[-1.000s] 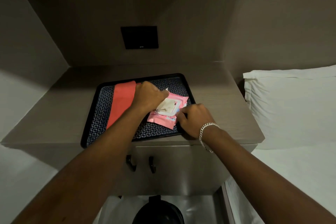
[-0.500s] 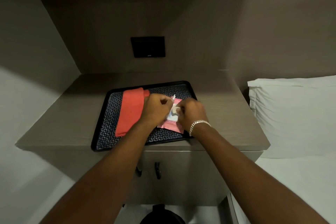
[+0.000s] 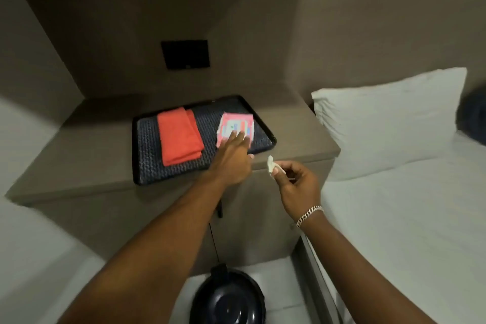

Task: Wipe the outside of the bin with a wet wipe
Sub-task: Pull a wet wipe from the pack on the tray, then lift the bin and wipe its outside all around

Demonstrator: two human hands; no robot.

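Note:
A pink pack of wet wipes (image 3: 236, 125) lies on the right side of a black tray (image 3: 147, 166) on the bedside cabinet. My left hand (image 3: 232, 156) rests flat on the pack's near edge, fingers spread. My right hand (image 3: 295, 184) is off the tray, in front of the cabinet, pinching a small white wet wipe (image 3: 271, 164) between thumb and fingers. The dark round-lidded bin (image 3: 227, 300) stands on the floor below, at the bottom of the view, partly cut off.
A folded orange cloth (image 3: 178, 137) lies on the tray's left half. The brown cabinet top (image 3: 297, 129) has a handled door below. A bed with a white pillow (image 3: 389, 118) is right of it. A black wall panel (image 3: 185, 54) sits behind.
My right hand has pulled away from the pack toward me with a wipe in it. The left hand has flattened on the pack, which now lies label up. The camera shifted left.

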